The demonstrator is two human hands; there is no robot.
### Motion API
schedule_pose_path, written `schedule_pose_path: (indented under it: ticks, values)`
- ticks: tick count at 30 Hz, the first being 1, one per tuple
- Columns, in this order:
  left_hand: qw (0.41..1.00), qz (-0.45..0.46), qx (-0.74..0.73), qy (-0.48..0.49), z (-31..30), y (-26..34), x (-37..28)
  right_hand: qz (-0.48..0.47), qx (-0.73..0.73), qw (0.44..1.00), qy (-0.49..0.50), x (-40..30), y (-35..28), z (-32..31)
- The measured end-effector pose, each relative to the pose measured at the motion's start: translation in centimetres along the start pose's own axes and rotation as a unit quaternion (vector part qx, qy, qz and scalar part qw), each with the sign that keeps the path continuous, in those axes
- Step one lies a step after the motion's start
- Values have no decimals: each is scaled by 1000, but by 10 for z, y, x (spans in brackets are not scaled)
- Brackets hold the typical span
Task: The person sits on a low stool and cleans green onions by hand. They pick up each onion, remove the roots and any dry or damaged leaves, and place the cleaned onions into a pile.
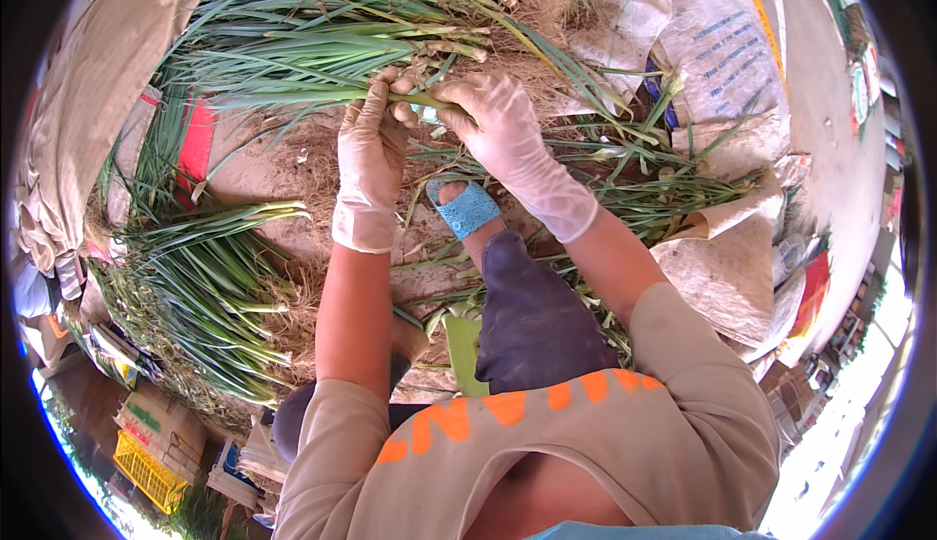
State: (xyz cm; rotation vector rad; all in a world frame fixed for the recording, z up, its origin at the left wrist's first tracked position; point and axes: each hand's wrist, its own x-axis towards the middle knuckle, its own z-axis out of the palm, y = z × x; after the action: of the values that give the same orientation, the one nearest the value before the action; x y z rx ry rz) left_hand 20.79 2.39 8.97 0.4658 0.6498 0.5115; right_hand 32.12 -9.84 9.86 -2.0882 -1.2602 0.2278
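Note:
Thin whitish disposable gloves cover both of my hands. My left hand [373, 137] grips a scallion stalk [419, 99] between thumb and fingers. The stalk's leaves point left; its pale lower end runs into my right hand [494, 119], whose curled fingers pinch it. Those fingers hide the tip. Just beyond my hands lies a large pile of scallions [315, 28], leaves to the left and roots to the right. A second pile of scallions [212, 298] lies to the left of my left forearm, its stringy roots facing me.
Loose leaf scraps [651, 189] lie at the right beside woven plastic sacks [725, 50] bearing print. My foot wears a blue slipper [468, 207] on the dirt-strewn floor between my arms. Brown cloth [110, 86] drapes at the far left. A yellow plastic crate [148, 473] stands at lower left.

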Motion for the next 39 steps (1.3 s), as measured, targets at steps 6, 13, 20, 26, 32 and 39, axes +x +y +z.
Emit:
schedule_pose_path:
  ticks: [6,13,20,26,32,39]
  values:
    - [1000,7,6,21,-8,-10,-4,-53,1,992,118,-3,-6,9]
    - [984,79,-74,144,-27,-3,2,190,439,867,141,2,4,-20]
    - [974,74,-40,210,-44,-6,1,65,-280,954,-84,43,75,34]
    - [980,5,-52,190,-34,-30,4,267,158,936,-169,28,26,-2]
    - [996,-20,-56,72,-29,-32,7,217,193,924,-249,-4,30,8]
    - [996,-10,-33,79,-1,-23,0,257,428,866,-25,23,-23,44]
